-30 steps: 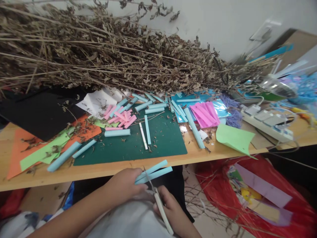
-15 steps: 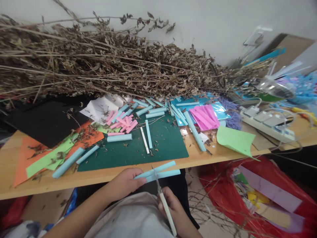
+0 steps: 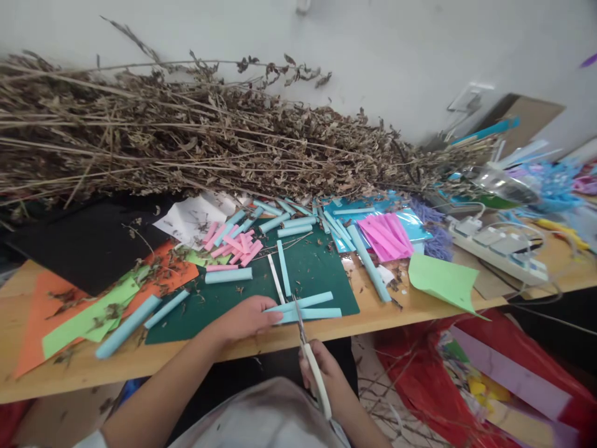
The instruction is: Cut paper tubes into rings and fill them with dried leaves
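My left hand (image 3: 252, 320) pinches the left ends of two light-blue paper rolls (image 3: 313, 312) at the front edge of the green cutting mat (image 3: 317, 267). In my right hand (image 3: 329, 373) are white-handled scissors (image 3: 316, 376), their blades pointing up and away and lying across both rolls. Whether the blades touch the paper, I cannot tell. Just beyond the rolls lie a thin white strip (image 3: 275, 279) and a narrow blue roll (image 3: 283, 267). Short pink paper pieces (image 3: 237, 244) and more blue rolls (image 3: 296, 226) are heaped at the back of the mat.
Dried leafy stems (image 3: 224, 137) fill the back of the table along the wall. Black paper (image 3: 84, 242) and orange paper (image 3: 35, 323) lie left. To the right are pink strips (image 3: 385, 236), a green sheet (image 3: 441, 280), a power strip (image 3: 501, 252) and, below, a red bag (image 3: 410, 354).
Both hands have moved forward with the blue rolls and the scissors, from over my lap to the table's front edge. The camera view has tilted up slightly.
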`<state>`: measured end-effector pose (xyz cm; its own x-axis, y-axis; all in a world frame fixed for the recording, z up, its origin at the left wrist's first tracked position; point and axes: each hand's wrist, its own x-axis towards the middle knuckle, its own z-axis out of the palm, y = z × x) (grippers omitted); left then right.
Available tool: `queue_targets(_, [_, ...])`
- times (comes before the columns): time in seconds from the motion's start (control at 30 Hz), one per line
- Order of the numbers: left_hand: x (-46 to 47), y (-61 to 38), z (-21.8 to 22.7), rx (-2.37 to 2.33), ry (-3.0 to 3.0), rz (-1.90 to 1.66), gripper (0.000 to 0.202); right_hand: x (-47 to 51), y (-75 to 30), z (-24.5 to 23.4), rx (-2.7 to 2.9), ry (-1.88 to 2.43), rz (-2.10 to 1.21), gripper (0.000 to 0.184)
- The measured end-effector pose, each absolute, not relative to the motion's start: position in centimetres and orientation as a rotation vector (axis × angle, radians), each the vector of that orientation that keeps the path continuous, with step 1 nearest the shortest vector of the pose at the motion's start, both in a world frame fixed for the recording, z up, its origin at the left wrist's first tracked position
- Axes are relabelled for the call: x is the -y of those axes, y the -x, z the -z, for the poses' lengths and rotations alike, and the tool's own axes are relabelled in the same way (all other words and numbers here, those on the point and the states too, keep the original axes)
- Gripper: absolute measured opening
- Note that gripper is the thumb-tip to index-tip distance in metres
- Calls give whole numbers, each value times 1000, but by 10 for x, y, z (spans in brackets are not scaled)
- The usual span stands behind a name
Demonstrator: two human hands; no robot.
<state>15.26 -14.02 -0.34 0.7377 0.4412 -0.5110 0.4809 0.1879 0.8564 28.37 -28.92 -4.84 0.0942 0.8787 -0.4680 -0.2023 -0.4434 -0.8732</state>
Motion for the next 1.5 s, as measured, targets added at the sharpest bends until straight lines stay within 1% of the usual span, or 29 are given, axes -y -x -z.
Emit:
queue_targets(0.2, [111,-148,13,-734,-1239,-57,37,258,-287,39,778,1507,-1522,44])
queue_targets(0.53, [67,-132,7,-887,-1191,-74,47,196,-276,42,678,1389,-1632,44])
queue_targets(0.73, [65,-135,5,-893,-1208,-76,48,193,-283,32,672,1342,-1709,47])
queue_targets(0.9, [68,-136,0,-895,-1240,-65,44,194,-288,26,667,1348,-1761,45])
queue_targets(1.03, [69,-138,-4,-873,-1266,-61,43,195,-286,26,732,1375,-1684,46])
queue_targets(1.23, [67,-138,-4,-848,-1274,-59,44,192,-280,33,765,1437,-1558,42])
queue_targets(1.5, [67,-143,-5,-846,-1281,-58,43,190,-283,30,717,1426,-1619,45])
